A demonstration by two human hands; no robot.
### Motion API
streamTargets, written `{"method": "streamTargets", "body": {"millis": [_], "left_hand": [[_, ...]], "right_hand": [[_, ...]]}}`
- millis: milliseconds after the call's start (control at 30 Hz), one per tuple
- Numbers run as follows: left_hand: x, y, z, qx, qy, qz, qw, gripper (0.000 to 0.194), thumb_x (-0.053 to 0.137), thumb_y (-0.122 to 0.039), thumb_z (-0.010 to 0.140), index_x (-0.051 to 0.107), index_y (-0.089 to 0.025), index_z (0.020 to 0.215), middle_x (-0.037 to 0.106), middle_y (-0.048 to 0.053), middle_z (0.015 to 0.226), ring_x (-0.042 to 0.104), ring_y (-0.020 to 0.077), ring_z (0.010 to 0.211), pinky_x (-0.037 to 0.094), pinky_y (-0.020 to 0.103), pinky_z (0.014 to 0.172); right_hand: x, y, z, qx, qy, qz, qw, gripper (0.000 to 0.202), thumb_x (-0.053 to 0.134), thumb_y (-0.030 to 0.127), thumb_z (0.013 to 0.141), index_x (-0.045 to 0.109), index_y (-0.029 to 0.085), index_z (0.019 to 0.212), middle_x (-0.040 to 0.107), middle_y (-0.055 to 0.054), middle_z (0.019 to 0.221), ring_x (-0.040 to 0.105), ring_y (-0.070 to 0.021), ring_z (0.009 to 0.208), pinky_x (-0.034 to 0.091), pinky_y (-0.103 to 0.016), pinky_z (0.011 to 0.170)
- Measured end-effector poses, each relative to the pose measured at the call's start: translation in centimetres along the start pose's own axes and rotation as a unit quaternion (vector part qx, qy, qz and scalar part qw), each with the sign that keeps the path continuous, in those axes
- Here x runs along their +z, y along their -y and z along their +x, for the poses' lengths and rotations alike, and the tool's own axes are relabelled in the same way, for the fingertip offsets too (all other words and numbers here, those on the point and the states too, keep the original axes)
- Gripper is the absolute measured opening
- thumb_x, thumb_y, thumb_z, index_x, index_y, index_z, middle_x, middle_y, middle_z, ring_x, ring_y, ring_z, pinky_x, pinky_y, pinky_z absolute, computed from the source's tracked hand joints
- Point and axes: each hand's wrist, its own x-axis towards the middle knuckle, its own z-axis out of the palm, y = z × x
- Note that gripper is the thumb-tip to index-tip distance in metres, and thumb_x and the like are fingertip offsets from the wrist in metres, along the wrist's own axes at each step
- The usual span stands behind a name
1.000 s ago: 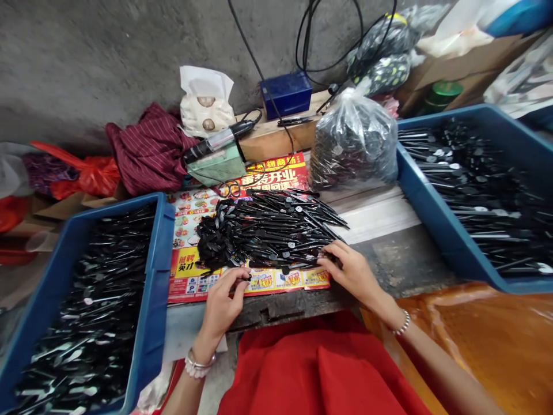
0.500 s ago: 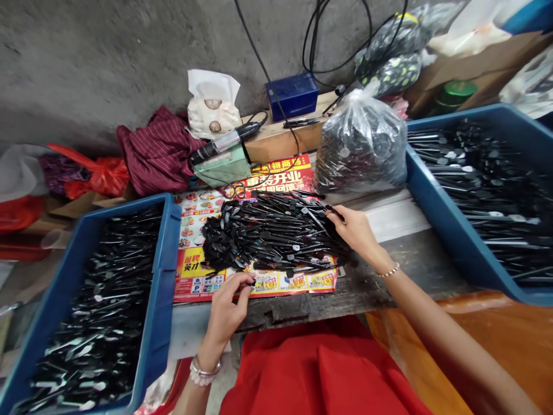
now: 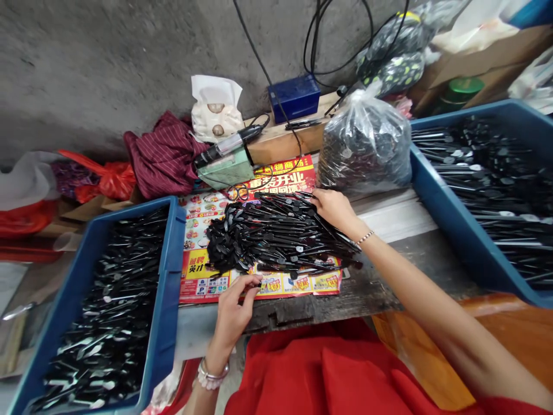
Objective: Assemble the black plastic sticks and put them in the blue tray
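Centrally, black rods [image 3: 276, 230] atop flyer [image 3: 196, 262], "诚聘英才"

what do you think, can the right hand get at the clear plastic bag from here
Probably yes: the right hand is at the far edge of the black pile, and the clear plastic bag stands just beyond it, with nothing visible between them.

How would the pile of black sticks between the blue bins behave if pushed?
The pile of black sticks would probably spread apart, since nothing visible binds it. The sticks look fairly stiff, lying straight. Their glossy highlights suggest they may slide over one another.
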Motion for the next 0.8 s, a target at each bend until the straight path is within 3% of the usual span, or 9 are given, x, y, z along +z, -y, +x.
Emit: {"method": "streamTargets", "body": {"millis": [133,333,633,800], "left_hand": [[0.0,0.3,0.0,-0.03,0.006,-0.034,0.999,0.029,0.054,-0.023,0.088,0.064,-0.02,0.116,0.073,0.006,0.105,0.07,0.0201,0.096,0.055,0.033,0.09],[0.1,0.6,0.6,-0.028,0.021,-0.036,0.999,0.022,0.053,-0.023,0.088,0.071,-0.022,0.102,0.074,0.004,0.103,0.069,0.0207,0.096,0.055,0.032,0.086],[-0.3,1.2,1.5,-0.057,-0.011,-0.034,0.998,0.023,0.053,-0.024,0.087,0.071,-0.021,0.102,0.074,0.004,0.1,0.07,0.0188,0.087,0.057,0.028,0.075],[-2.0,1.2,2.3,-0.035,-0.061,0.022,0.997,0.023,0.055,-0.025,0.088,0.072,-0.022,0.104,0.074,0.004,0.104,0.069,0.0193,0.094,0.055,0.031,0.084]], "right_hand": [[-0.2,0.2,-0.3,0.007,0.017,-0.023,1.0,0.025,0.046,0.025,0.094,0.067,0.015,0.102,0.072,-0.015,0.094,0.066,-0.0265,0.083,0.04,-0.031,0.065],[-0.9,-0.2,-1.3,0.008,0.022,-0.015,1.0,0.027,0.046,0.028,0.094,0.07,0.016,0.098,0.073,-0.014,0.091,0.066,-0.0265,0.079,0.039,-0.031,0.063],[-1.4,-1.6,-2.8,-0.009,-0.003,0.052,0.999,0.029,0.047,0.032,0.094,0.07,0.016,0.1,0.073,-0.011,0.099,0.065,-0.0239,0.087,0.042,-0.029,0.07],[-3.3,-0.7,-5.8,0.008,0.0,0.214,0.977,0.033,0.049,0.042,0.092,0.069,0.016,0.092,0.07,-0.004,0.078,0.06,-0.0179,0.067,0.041,-0.026,0.061]]}}
